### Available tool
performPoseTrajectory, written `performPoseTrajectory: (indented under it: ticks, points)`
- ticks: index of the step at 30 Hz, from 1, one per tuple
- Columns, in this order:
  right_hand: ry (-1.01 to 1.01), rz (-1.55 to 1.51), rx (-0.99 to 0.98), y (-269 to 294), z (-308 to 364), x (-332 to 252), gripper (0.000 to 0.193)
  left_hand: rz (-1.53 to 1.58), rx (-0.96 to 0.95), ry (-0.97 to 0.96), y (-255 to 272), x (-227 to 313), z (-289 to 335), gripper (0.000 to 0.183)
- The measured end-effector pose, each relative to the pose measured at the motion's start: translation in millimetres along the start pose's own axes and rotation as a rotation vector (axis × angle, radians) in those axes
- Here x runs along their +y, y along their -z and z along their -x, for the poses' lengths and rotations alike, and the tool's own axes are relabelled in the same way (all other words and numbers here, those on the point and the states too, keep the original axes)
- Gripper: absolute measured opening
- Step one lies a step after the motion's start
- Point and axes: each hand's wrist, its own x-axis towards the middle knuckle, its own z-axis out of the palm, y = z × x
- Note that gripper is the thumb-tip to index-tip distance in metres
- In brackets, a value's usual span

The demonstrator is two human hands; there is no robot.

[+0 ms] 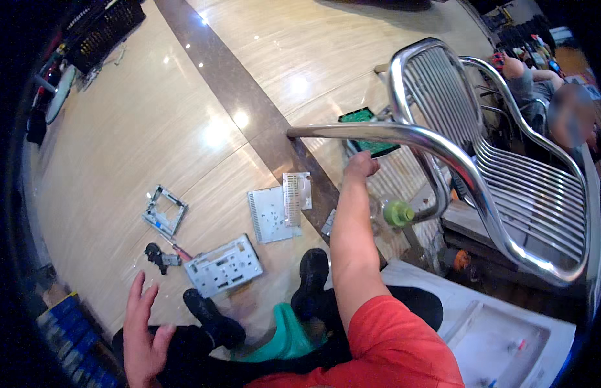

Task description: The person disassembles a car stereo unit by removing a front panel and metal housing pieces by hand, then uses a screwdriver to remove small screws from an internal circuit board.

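Observation:
My right arm reaches forward, and my right hand [362, 166] is closed at the near edge of a green circuit board [360, 116] in a black frame. The chair's metal tube crosses over part of that board. My left hand [144, 336] hovers at the lower left, fingers spread, holding nothing. Ahead of it lie a black part [155, 257], a screwdriver [179, 251] and a grey metal bracket frame [166, 211]. A flat light-grey metal casing [224, 264] rests before my feet. Beyond it, a perforated metal plate [296, 199] overlaps another metal panel [265, 216].
A shiny metal chair [436, 84] stands at the right, beside a green-topped clear bottle [398, 212]. A white tray-like piece [501, 343] is at lower right. Green plastic [284, 336] lies between my legs. A black crate [106, 35] is far left; another person [539, 84] sits far right.

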Motion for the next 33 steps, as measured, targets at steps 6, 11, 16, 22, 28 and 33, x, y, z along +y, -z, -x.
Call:
performPoseTrajectory:
  ticks: [6, 11, 16, 22, 28, 33]
  points:
    - [-0.203, -0.483, 0.213, 91, 136, -7, 0.023, -0.031, 0.032, -0.213, -1, -27, 40, 0.061]
    - [-0.354, -0.673, -0.188, 164, 170, 49, 0.035, -0.051, 0.059, -0.304, -13, -56, 44, 0.058]
    - [-0.325, -0.884, -0.428, 277, 282, 16, 0.009, 0.002, 0.176, -0.303, -21, -83, 51, 0.054]
    - [-0.028, -0.903, -1.115, 355, 320, -22, 0.011, 0.622, 0.058, -0.042, -35, -71, 43, 0.061]
    - [0.114, -0.815, -1.416, 383, 338, -61, 0.015, 1.373, -0.078, -0.014, -53, -65, 23, 0.064]
    - [0.18, -0.835, -1.484, 382, 349, -58, 0.026, 1.566, -0.138, -0.057, -69, -69, 29, 0.065]
